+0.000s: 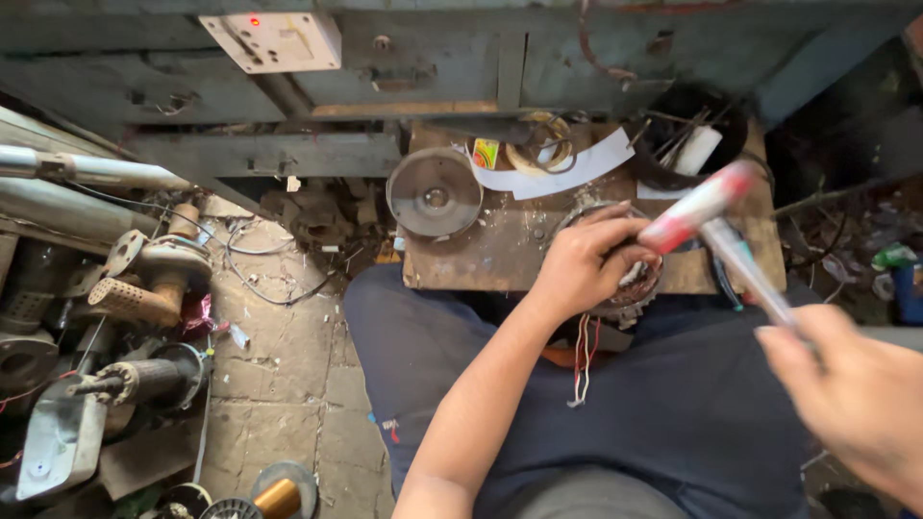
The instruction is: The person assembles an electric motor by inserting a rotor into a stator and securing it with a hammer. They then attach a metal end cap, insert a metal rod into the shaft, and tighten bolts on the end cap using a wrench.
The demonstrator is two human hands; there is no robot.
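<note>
My left hand (pixel 586 261) grips the rim of a round motor stator (pixel 642 281) with copper windings, which rests on the front edge of a low wooden block (pixel 490 255). Thin red and white wires (pixel 584 360) hang from the stator over my dark-clothed lap. My right hand (pixel 851 394) holds the metal handle of a mallet (pixel 716 226) with a red and white head. The mallet is blurred and raised just above and to the right of the stator.
On the block lie a grey round metal cover (pixel 435 192), a white paper strip (pixel 567 173) and a black container of tools (pixel 687 144). Motor parts and pipes (pixel 125 317) crowd the stone floor at left. A switch box (pixel 274 40) hangs on the wall above.
</note>
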